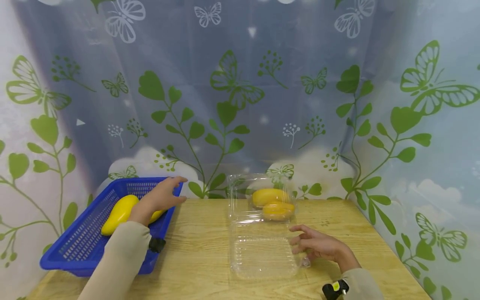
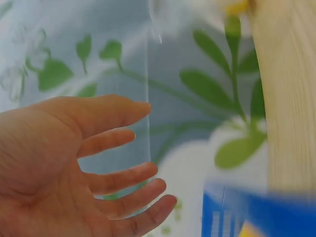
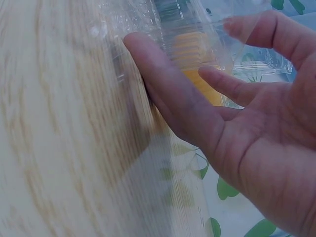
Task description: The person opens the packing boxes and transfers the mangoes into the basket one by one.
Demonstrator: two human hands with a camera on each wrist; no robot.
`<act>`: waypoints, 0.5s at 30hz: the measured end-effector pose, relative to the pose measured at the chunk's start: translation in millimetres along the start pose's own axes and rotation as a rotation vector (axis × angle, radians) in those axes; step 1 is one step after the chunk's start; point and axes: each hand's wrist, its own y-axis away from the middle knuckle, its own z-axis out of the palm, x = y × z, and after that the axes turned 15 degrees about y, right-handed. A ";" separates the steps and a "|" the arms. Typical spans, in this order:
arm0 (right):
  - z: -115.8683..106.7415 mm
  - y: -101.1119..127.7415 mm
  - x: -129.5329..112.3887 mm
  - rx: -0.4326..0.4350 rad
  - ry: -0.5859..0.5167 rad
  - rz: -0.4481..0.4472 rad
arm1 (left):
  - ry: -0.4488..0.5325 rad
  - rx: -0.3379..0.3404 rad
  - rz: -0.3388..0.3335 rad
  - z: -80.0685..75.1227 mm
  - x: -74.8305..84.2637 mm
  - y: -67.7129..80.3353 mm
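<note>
Hovering over the blue basket (image 1: 80, 246), the left hand (image 1: 161, 198) has its fingers spread and holds nothing; a yellow mango (image 1: 119, 213) lies in the basket just beneath its wrist. Over on the right, the right hand (image 1: 318, 245) rests beside the clear box (image 1: 262, 258), fingers loosely extended and touching its near edge. The box sits open on the worktop (image 1: 198, 250), two mangoes (image 1: 273, 203) in its far half, touching each other.
</note>
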 end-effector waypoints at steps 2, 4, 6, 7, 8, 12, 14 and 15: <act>-0.2 -0.6 0.8 -0.003 -0.002 0.000 | 0.033 -0.015 0.017 11.7 9.4 2.2; -0.4 -1.0 1.3 -0.005 -0.003 0.001 | 0.070 -0.028 0.023 24.1 18.8 4.8; -0.5 -1.1 1.5 -0.007 -0.001 0.000 | 0.115 -0.037 0.032 37.6 26.8 7.1; -0.5 -1.1 1.5 -0.006 0.001 -0.002 | 0.130 -0.039 0.030 45.3 29.8 8.2; -0.6 -1.0 1.3 -0.006 0.003 -0.003 | 0.151 -0.042 0.020 53.6 31.9 9.5; -0.4 -0.8 1.6 -0.004 0.005 -0.007 | 0.190 -0.069 -0.013 90.1 32.5 14.7; -0.7 -1.3 1.6 -0.005 0.006 -0.008 | 0.212 -0.079 -0.035 106.6 28.8 16.6; -0.9 -1.8 1.7 -0.005 0.007 -0.011 | 0.230 -0.083 -0.043 113.3 27.0 17.4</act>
